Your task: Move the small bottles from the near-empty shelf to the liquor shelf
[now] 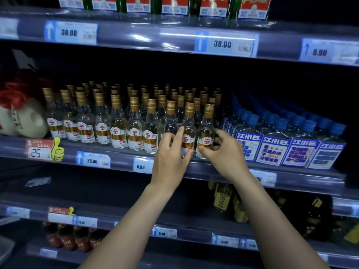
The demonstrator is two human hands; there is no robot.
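1. Head view: left hand (171,150) curled against the front of one small gold-capped bottle (187,133), forefinger raised along its shoulder, thumb low by the label; touching, though a full closed grip cannot be confirmed.
2. Right hand (223,150) cupped round the neighbouring bottle (206,136), thumb under the label at the front, fingers bent behind its right side; seemingly grasping or steadying it, base on the shelf.
3. Both forearms reaching up and forward from below, wrists roughly level with the shelf lip (116,158), palms turned inward toward each other.
4. Both bottles at the right end of the front row of matching small bottles (118,131), just beside the blue-capped bottles (303,144) on the same liquor shelf.
5. Likely handling: clear, rigid, probably glass, so fragile and smooth; light enough for one hand each. Best taken round the body at the paper label, where friction is better, or by the ribbed cap; narrow base, so prone to tipping and knocking neighbours in such a tight row.
6. Lower shelf (97,193) beneath mostly bare and dark.
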